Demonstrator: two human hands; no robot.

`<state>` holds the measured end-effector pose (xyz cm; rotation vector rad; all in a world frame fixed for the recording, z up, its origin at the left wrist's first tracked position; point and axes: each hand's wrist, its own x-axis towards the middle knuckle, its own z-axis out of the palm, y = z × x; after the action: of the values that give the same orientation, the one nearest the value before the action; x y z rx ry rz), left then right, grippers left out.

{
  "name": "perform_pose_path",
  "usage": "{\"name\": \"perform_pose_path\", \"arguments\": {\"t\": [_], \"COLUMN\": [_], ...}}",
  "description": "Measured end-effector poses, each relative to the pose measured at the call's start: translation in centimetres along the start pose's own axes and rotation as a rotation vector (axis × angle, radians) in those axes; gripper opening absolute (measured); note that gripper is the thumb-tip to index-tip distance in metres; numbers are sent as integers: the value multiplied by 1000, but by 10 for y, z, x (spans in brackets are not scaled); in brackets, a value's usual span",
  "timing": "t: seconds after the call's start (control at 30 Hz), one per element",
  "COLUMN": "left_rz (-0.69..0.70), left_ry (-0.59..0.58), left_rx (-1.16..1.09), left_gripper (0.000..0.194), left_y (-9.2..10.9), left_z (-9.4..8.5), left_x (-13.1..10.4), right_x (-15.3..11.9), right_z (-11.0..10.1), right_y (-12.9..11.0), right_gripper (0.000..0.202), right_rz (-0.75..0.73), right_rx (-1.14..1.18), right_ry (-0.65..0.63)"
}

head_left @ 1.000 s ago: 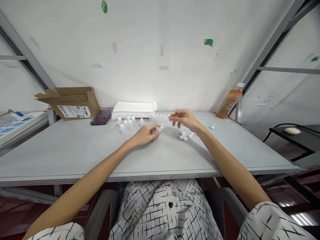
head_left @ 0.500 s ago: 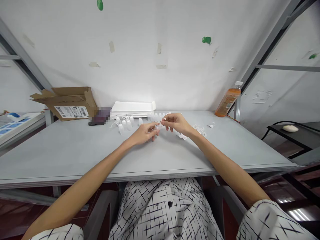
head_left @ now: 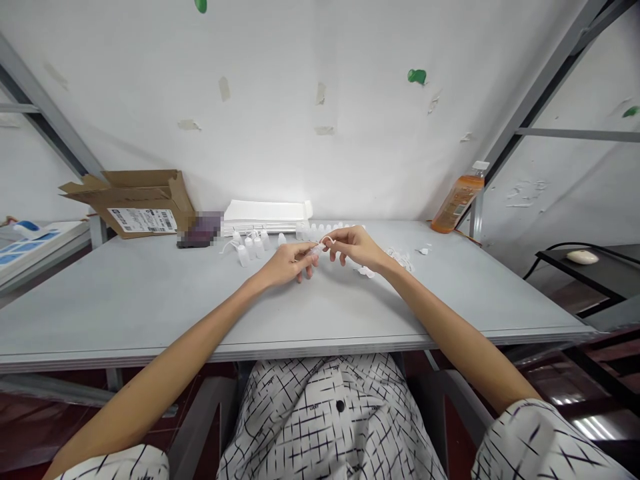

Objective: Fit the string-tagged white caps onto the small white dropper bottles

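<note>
Between the fingers of my left hand [head_left: 293,262] is a small translucent white bottle [head_left: 316,251], tilted with its top toward the right. My right hand [head_left: 354,245] pinches a thin white cord [head_left: 328,239] at the bottle's top, and the two hands nearly touch. Several small white bottles [head_left: 250,248] stand to the left, some with cords at their tops. Behind my hands is a row of translucent bottles [head_left: 315,231], partly hidden. Small white pieces [head_left: 367,272] and a bundle of white cords [head_left: 401,259] lie right of my right hand.
An open cardboard box [head_left: 145,207] and a dark, blurred-out object [head_left: 201,230] sit at the back left of the grey table [head_left: 320,327]. White flat boxes [head_left: 267,215] lie against the wall. An orange bottle [head_left: 457,202] leans at the back right.
The fingers of my left hand have drawn in slightly, and the bottle between them shows more clearly. The white cord now arches over my right fingertips.
</note>
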<state>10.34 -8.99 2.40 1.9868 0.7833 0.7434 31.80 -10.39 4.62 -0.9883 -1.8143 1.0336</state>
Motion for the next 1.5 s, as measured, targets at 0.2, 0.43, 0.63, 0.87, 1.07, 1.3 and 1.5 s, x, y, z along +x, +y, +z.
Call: {"name": "perform_pose_path", "arguments": {"t": [0.2,0.43,0.63,0.87,1.07,1.3,1.5], "left_rz": [13,12,43,93,151,175,193], "left_ry": [15,7,19,48,106,137,125], "left_rx": [17,14,132,311,509,747,784], "left_gripper": [41,37,31,31,38,40,37], "left_y": [-1,1,-1,-3,-7,-7,-9], "left_z": [-2,-1,-2,-4,-2,-3,-2], "left_x": [-1,-1,-1,0,1,-1,-2], "right_x": [0,1,-1,0,-1,-1,-3], "right_z": [-2,-2,1,4,3,4,8], "right_y": [0,4,4,7,4,3,2], "right_gripper": [34,34,31,24,22,26,25], "right_rz": [16,4,-14,-44,-41,-6,-1], "right_rx": [23,14,25,-13,-77,-127,-149], "right_ry": [-31,-52,-71,-71,-34,17,36]}}
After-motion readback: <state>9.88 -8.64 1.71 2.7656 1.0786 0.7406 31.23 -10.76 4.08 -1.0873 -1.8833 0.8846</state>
